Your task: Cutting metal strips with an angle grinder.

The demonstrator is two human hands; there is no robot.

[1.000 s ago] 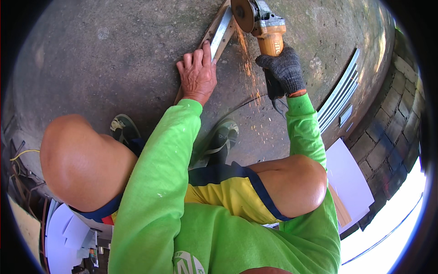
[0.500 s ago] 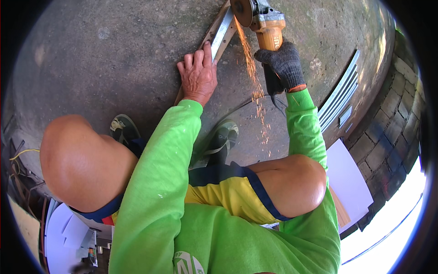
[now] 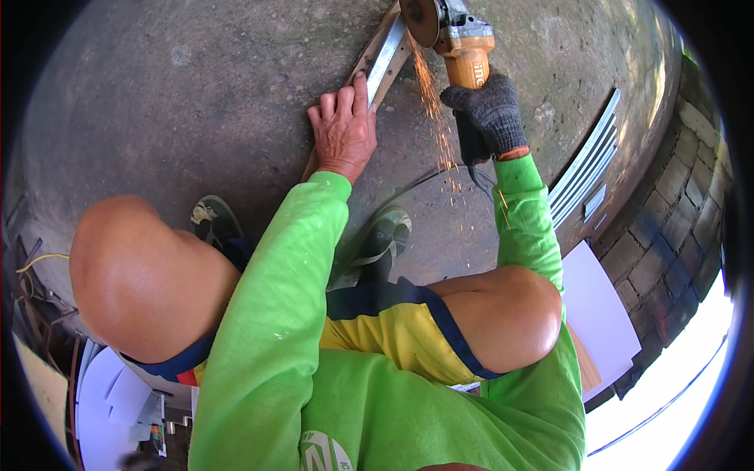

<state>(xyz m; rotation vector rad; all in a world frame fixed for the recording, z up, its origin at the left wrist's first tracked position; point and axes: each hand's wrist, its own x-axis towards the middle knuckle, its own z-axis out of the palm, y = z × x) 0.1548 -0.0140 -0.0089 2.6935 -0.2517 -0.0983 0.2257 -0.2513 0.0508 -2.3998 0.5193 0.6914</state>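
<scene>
My right hand, in a dark grey knitted glove with an orange cuff, is closed around the body of an angle grinder. The grinder's disc touches a shiny metal bar near the upper edge of the view. Orange sparks stream down from the contact toward me. Bare, my left hand grips the bar's near end, its index finger laid along it and the other fingers curled. The bar lies on a brown wooden piece; the thumb is hidden.
Several metal strips lie on the concrete floor at right, beside a block wall. The grinder's dark cord runs across the floor near my shoe. White sheets lie at lower right.
The grinder and both hands have shifted very slightly to the right and down in the view. Sparks keep flying, now in a shorter stream, with a few near my right sleeve.
</scene>
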